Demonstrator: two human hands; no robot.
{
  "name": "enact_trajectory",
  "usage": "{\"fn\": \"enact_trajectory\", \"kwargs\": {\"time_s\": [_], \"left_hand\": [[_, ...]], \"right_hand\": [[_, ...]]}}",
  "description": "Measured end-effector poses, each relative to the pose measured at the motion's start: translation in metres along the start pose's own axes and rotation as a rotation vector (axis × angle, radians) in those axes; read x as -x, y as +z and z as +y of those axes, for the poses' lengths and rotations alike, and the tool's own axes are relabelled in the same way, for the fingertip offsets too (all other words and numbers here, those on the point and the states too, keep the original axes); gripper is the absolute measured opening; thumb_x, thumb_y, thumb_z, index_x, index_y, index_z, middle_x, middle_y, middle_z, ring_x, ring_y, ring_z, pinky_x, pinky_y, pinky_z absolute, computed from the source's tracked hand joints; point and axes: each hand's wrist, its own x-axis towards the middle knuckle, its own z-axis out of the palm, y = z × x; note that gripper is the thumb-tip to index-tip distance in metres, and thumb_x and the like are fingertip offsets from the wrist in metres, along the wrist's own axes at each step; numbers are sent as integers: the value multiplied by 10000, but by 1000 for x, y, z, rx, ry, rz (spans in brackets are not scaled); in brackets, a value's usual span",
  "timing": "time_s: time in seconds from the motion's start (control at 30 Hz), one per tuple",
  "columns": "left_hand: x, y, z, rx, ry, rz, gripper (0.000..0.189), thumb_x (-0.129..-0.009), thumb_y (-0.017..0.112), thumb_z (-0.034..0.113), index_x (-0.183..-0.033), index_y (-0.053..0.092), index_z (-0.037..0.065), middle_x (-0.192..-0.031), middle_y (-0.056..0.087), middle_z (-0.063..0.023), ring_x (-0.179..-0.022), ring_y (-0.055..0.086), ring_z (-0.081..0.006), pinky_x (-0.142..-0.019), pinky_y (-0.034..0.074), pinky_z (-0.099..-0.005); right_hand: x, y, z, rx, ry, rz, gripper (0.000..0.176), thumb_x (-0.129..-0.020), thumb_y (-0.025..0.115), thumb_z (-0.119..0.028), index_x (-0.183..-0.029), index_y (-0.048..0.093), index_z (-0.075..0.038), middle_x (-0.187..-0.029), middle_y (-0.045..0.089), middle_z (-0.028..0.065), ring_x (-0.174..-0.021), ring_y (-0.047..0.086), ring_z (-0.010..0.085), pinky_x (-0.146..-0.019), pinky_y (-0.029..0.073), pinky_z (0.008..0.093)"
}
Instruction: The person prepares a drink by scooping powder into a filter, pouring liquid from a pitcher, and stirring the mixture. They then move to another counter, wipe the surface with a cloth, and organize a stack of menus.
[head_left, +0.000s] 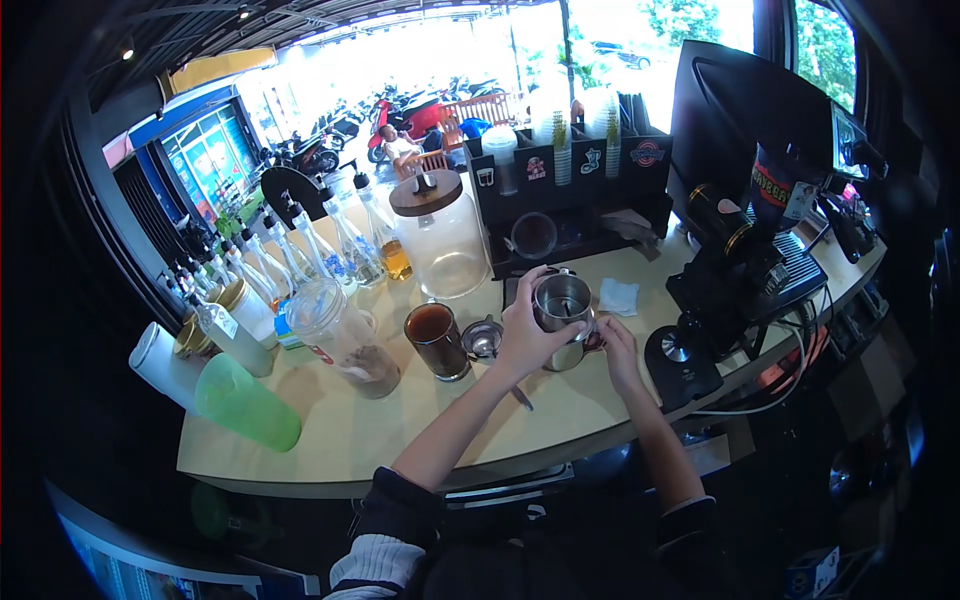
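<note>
My left hand (533,338) is wrapped round the left side of a stainless steel pitcher (564,298), its thumb across the front. The pitcher tilts so that I look into its open top. Bent fingers of my right hand (618,350) close at its lower right side, where the handle seems to be; their exact hold is partly hidden. Left of the pitcher, a small metal strainer (482,339) lies on the wooden counter (480,425). Beside that stands a glass mug (436,343) of brown liquid. A folded white cloth (618,297) lies behind my right hand.
A clear jug (343,340) and a green tumbler (247,402) stand on the left, before several pump bottles (350,245). A lidded glass jar (443,240) and a black cup rack (570,165) are behind. A black grinder (710,290) stands at right, its cable (770,395) hanging over the edge.
</note>
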Motion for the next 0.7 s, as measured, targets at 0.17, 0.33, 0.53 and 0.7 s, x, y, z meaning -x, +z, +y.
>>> {"fn": "enact_trajectory", "kwargs": {"time_s": [0.17,0.33,0.53,0.7], "left_hand": [[9,-6,-1,-128,67,48,933,-656,805,244,-1363,238,25,-1310,433,-187,-1193,468,-278,-1008,370,-383],[39,-49,24,-172,147,95,781,-698,765,176,-1329,329,28,-1318,431,-155,-1208,445,-278,-995,375,-374],[83,-104,11,-182,313,433,519,-708,741,139,-1149,499,9,-1116,532,-138,-1009,547,-244,-880,439,-339],[96,-116,-9,-166,-58,553,759,-701,771,147,-1305,327,33,-1277,394,-124,-1174,425,-228,-942,391,-359]], "right_hand": [[1,0,0,-20,-5,22,152,-925,471,-157,-829,533,-58,-739,508,-19,-695,460,64,-670,367,218],[5,4,-10,236,-279,314,85,-910,483,-105,-873,500,-31,-806,452,-7,-755,418,73,-691,329,209],[3,29,-37,325,-664,401,96,-839,530,-24,-904,460,-12,-861,432,44,-770,405,124,-710,327,241],[21,82,-52,558,-815,115,182,-767,593,8,-893,463,-15,-810,461,96,-707,434,189,-646,364,288]]}}
